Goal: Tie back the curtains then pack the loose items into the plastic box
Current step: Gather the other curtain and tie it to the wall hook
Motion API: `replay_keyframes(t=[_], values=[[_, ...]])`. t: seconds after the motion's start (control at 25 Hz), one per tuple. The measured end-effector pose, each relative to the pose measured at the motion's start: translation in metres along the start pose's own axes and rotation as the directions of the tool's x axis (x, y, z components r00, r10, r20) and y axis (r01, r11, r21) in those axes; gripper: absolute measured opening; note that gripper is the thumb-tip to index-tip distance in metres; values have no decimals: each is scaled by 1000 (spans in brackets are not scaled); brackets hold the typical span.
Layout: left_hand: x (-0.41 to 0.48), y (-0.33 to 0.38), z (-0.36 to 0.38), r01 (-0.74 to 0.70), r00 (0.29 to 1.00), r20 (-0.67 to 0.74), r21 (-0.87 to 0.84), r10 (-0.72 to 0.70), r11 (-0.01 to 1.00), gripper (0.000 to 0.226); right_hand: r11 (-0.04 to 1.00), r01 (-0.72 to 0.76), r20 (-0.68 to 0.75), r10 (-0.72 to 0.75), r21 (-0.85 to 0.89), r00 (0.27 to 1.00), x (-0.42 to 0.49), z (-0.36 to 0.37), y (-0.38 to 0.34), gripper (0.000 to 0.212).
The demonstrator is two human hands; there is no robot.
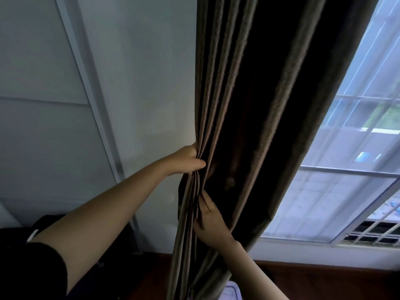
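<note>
Head view, looking up along the drapery. Seems to be the gathering step of tying back, with packing not yet begun. Finds the brown curtain [227,94] hanging between the pale wall [140,83] and the window [346,191], drawn into tight pleats at mid-height. Clamps the left grip [188,159] round the bunched pleats from the wall side, thumb across the front, fingers hidden behind the cloth. Sets the right grip [210,217] just below, closed in a pinch on a few front pleats between thumb and long fingers. Shows no band, cord or hook plainly; cannot tell whether the dark strip by the right fingers is a tie or only a fold's shadow. Calls next, probably, for keeping the bundle in one grip while freeing the other to pass a tie round it. Glimpses a pale plastic box [232,290] at the bottom edge, below the curtain, mostly cut off; likely the packing container.
</note>
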State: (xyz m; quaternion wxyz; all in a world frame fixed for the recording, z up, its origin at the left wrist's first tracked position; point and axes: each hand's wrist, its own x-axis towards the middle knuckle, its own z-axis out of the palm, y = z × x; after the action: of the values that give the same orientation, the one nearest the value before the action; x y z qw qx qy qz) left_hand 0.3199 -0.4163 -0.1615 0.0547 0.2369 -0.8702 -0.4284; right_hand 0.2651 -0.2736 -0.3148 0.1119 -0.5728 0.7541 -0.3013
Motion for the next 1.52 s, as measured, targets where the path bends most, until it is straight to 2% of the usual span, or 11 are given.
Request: replay_keyframes(t=[0.28, 0.48, 0.6, 0.68, 0.76, 0.8, 0.84, 1.0, 1.16, 1.32, 1.52], values=[[7, 28, 7, 7, 996, 83, 162, -20, 987, 56, 999, 35, 60, -33, -36, 998, -5, -12, 13, 74], [10, 36, 18, -13, 996, 88, 206, -5, 978, 11, 998, 36, 136, -29, -48, 990, -11, -19, 15, 71], [12, 40, 26, -40, 999, 13, 298, 38, 954, 31, 990, 44, 208, -16, -131, 978, -19, -37, 10, 49], [12, 39, 31, -40, 997, -53, 322, 60, 946, 28, 977, 71, -208, -113, -201, 972, -28, -46, 8, 38], [6, 38, 35, -47, 995, -69, 294, 71, 955, 27, 998, 17, -640, -57, -68, 766, -38, -59, 4, 42], [2, 37, 37, -57, 994, -70, 264, 78, 963, 26, 1000, 21, -710, -1, 19, 704, -36, -69, 2, 46], [-2, 36, 37, -57, 995, -67, 228, 74, 972, 25, 999, 0, -699, 37, 54, 714, -30, -79, 1, 50], [-10, 35, 30, -28, 996, -78, 137, 39, 990, 24, 989, -149, -286, 142, -1, 948, 11, -96, 29, 62], [-9, 33, 23, 2, 1000, -6, 166, -1, 986, 28, 998, -6, 83, 11, -64, 996, 1, -52, 52, 72], [-5, 31, 21, 8, 999, 43, 239, -19, 971, 31, 995, 67, 135, -56, -77, 989, -6, -29, 47, 71], [1, 34, 24, -22, 999, 30, 291, 14, 957, 10, 993, 80, 148, -67, -89, 987, -8, -24, 41, 68]])
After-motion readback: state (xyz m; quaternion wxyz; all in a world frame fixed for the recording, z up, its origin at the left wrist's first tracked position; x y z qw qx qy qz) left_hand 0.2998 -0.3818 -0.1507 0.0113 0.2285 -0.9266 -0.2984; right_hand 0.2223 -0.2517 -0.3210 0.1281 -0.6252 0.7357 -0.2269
